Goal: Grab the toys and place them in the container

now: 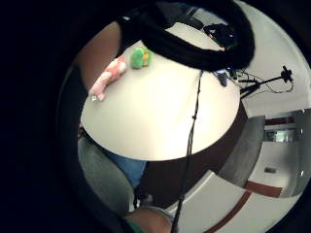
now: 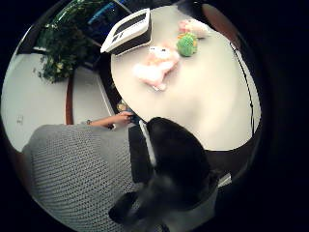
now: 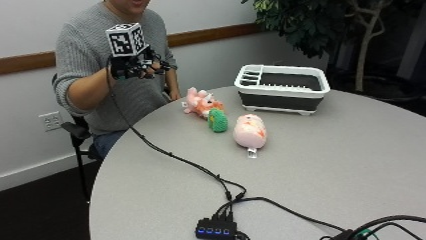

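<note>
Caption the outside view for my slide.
Gloved right hand raised above round grey table; three plush toys beside empty white-rimmed container.

An office or lab room: round grey table, wall with wooden rail, potted tree beyond the raised gloved hand, USB hub

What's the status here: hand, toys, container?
Right hand raised off the table, holding nothing. Three toys on the table: pink plush, green toy, pink-orange plush. Container behind them, no toys visible inside. Nothing in the way.
</note>
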Demonstrator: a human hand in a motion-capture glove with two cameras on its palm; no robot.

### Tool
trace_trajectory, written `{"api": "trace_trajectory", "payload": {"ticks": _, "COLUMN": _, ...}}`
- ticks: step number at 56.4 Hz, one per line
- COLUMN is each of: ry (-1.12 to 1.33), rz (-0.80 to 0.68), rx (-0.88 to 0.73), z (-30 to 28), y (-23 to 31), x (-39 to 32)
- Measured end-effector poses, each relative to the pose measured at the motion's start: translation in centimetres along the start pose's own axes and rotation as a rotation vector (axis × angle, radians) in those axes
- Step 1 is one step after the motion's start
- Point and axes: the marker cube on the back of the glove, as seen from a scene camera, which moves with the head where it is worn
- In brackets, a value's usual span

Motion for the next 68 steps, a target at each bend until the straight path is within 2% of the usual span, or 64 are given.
{"api": "trace_trajectory", "payload": {"ticks": 27, "ry": -0.023, "rz": -0.047, "rx": -0.029, "z": 0.9, "y": -2.4, "x": -0.9}}
{"api": "trace_trajectory", "payload": {"ticks": 35, "ry": -0.128, "rz": -0.156, "rx": -0.075, "z": 0.1, "y": -8.5, "x": -3.7}}
{"api": "trace_trajectory", "payload": {"ticks": 39, "ry": -0.110, "rz": -0.217, "rx": -0.096, "z": -0.1, "y": -12.1, "x": -5.5}}
{"api": "trace_trajectory", "payload": {"ticks": 47, "ry": -0.043, "rz": -0.240, "rx": -0.087, "z": 0.2, "y": -16.9, "x": -8.3}}
{"api": "trace_trajectory", "payload": {"ticks": 52, "ry": 0.092, "rz": -0.240, "rx": -0.109, "z": 2.4, "y": -18.4, "x": -8.8}}
{"api": "trace_trajectory", "payload": {"ticks": 60, "ry": 0.056, "rz": -0.249, "rx": -0.216, "z": 7.2, "y": -18.2, "x": -10.7}}
{"api": "trace_trajectory", "payload": {"ticks": 64, "ry": 0.171, "rz": -0.190, "rx": -0.268, "z": 10.4, "y": -17.9, "x": -10.0}}
{"api": "trace_trajectory", "payload": {"ticks": 68, "ry": 0.141, "rz": -0.154, "rx": -0.365, "z": 13.9, "y": -17.0, "x": -11.2}}
